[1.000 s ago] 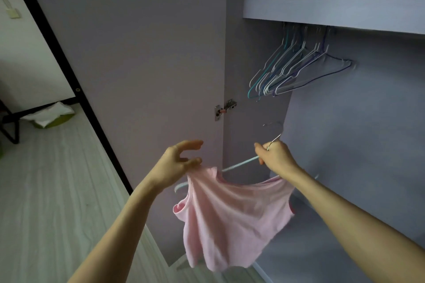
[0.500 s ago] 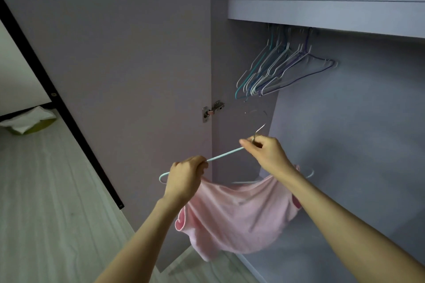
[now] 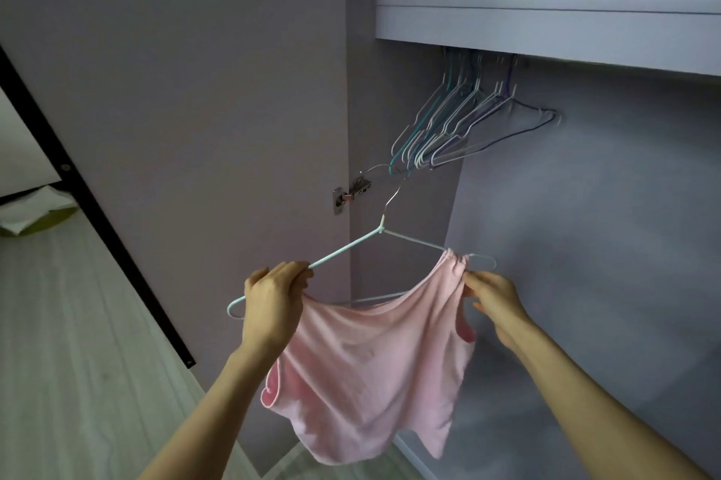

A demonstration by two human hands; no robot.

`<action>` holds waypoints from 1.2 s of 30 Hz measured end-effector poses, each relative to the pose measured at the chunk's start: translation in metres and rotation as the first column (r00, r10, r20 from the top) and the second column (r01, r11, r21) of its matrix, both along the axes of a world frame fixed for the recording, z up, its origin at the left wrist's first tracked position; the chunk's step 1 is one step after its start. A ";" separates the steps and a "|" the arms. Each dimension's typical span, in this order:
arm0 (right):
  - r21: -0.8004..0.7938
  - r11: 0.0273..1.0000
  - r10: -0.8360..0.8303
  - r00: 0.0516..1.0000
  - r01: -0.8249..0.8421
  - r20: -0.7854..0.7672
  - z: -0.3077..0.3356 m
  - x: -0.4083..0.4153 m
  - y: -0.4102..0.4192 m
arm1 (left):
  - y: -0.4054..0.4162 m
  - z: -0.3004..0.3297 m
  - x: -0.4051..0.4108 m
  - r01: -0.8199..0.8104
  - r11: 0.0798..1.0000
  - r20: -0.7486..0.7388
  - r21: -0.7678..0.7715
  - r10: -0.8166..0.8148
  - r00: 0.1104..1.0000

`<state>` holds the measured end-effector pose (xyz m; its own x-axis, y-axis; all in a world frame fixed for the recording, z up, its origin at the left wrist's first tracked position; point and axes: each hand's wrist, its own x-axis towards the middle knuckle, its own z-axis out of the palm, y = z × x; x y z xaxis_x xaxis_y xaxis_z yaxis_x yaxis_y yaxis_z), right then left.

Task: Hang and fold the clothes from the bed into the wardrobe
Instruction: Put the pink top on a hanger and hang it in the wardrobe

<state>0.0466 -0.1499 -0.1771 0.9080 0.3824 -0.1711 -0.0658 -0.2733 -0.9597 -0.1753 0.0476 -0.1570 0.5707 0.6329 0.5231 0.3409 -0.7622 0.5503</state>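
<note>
A pale pink sleeveless top [image 3: 374, 374] hangs partly on a light blue wire hanger [image 3: 343, 249] in front of the open wardrobe. Its right strap sits over the hanger's right arm; the left strap is bunched under my left hand [image 3: 273, 304], which grips the hanger's left arm together with the fabric. My right hand [image 3: 493, 298] pinches the top's right strap near the hanger's right end. The hanger's metal hook points up toward the hinge, free of both hands.
Several empty wire hangers [image 3: 456, 128] hang bunched under the wardrobe shelf [image 3: 546, 30]. The open wardrobe door [image 3: 175, 108] stands at left with a metal hinge [image 3: 351, 192]. Wooden floor [image 3: 58, 362] lies at lower left, with a white and green heap [image 3: 31, 214] beyond.
My right hand let go of the hanger's neck and moved right and down to the top's right strap. The right strap now sits on the hanger. My left hand keeps its grip.
</note>
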 end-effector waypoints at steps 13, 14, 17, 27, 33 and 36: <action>-0.668 0.744 0.524 0.641 -0.024 0.561 -0.003 -0.001 -0.039 | 0.012 -0.017 0.020 0.125 0.992 -0.103 -0.030 -0.127 0.987; -0.709 0.701 0.587 0.628 -0.078 0.511 -0.002 -0.003 -0.045 | 0.013 -0.016 0.026 0.143 0.989 -0.116 -0.036 -0.146 0.982; -0.751 0.646 0.624 0.662 -0.138 0.415 -0.004 -0.008 -0.069 | 0.013 -0.017 0.049 0.167 0.985 -0.171 -0.050 -0.173 0.970; -0.711 0.691 0.223 0.897 0.132 0.382 -0.003 -0.021 -0.134 | -0.050 -0.006 0.155 0.274 0.935 -0.374 -0.223 -0.342 0.862; -0.586 0.656 -0.247 0.869 0.476 0.429 0.031 -0.014 -0.181 | -0.129 0.038 0.193 0.556 0.830 -0.197 -0.027 -0.550 0.811; -0.446 0.637 -0.440 0.772 0.629 0.459 0.056 -0.007 -0.203 | -0.168 0.069 0.201 0.629 0.766 -0.121 0.136 -0.617 0.777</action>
<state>0.0393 -0.3533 -0.1212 0.9576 -0.2644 0.1146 -0.1303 -0.7521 -0.6460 0.0257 -0.1206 -0.0879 0.8464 0.0372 0.5313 -0.2095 -0.8939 0.3964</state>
